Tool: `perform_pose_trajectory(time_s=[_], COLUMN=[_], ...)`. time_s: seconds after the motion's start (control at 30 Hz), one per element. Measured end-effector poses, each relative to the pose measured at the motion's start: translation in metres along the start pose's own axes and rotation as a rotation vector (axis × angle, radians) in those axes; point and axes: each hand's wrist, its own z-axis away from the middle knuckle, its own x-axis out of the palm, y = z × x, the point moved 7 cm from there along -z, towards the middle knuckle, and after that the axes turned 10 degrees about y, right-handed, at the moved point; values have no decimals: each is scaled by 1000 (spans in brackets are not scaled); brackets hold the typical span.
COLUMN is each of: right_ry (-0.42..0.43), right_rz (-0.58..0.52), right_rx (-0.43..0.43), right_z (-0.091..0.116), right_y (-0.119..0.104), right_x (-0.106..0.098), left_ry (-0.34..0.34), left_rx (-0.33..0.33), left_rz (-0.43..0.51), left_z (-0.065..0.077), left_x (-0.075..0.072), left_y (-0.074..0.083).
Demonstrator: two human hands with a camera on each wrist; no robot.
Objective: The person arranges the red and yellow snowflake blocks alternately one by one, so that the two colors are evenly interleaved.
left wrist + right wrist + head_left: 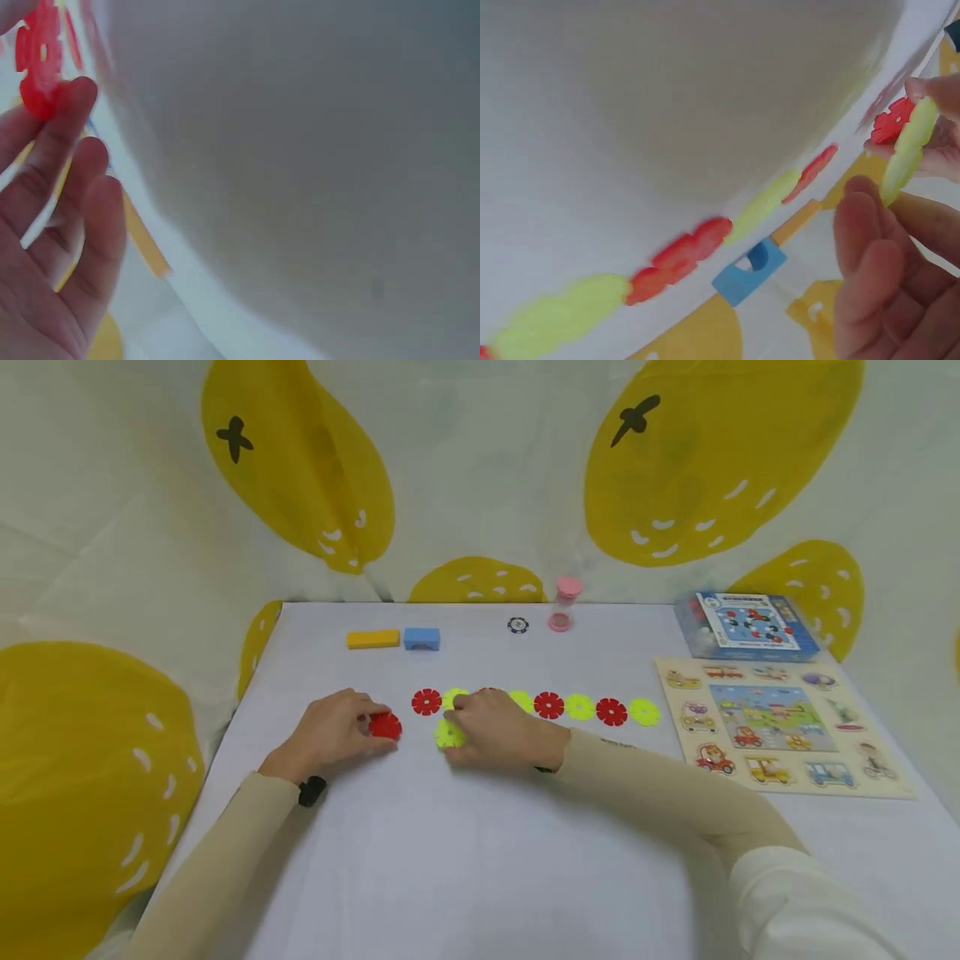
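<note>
My left hand [335, 727] pinches a red snowflake disc [386, 727] by its edges, left of the row. In the left wrist view the red disc stands on edge between thumb and fingers. My right hand [495, 727] pinches a yellow-green snowflake disc [450, 734] in front of the row. The right wrist view shows that yellow-green disc [910, 150] close to the red one. Behind the hands runs a row of discs in alternating colours, starting with a red disc [427, 702] at left and ending in a yellow-green disc [644, 712]. The right hand partly hides the row.
Toward the back lie a yellow block [372, 639], a blue arch block [422, 638], a poker chip [517, 625] and a pink hourglass [565, 604]. On the right are a boxed set [748, 625] and a wooden vehicle puzzle board [780, 727]. A fruit-print cloth hangs behind.
</note>
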Motion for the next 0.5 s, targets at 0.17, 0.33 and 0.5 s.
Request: perform_pose_trajectory(time_s=[0.17, 0.33, 0.5], right_ry=[53, 12, -91], right_rz=[21, 44, 56], right_rx=[19, 36, 38], right_z=[-54, -86, -101], right_y=[8, 14, 11], right_x=[4, 21, 40], left_ry=[8, 6, -49], left_rx=[-57, -98, -101], left_rz=[27, 39, 59], left_z=[-24, -41, -46], left_x=[-5, -6, -2], left_y=[-29, -46, -51])
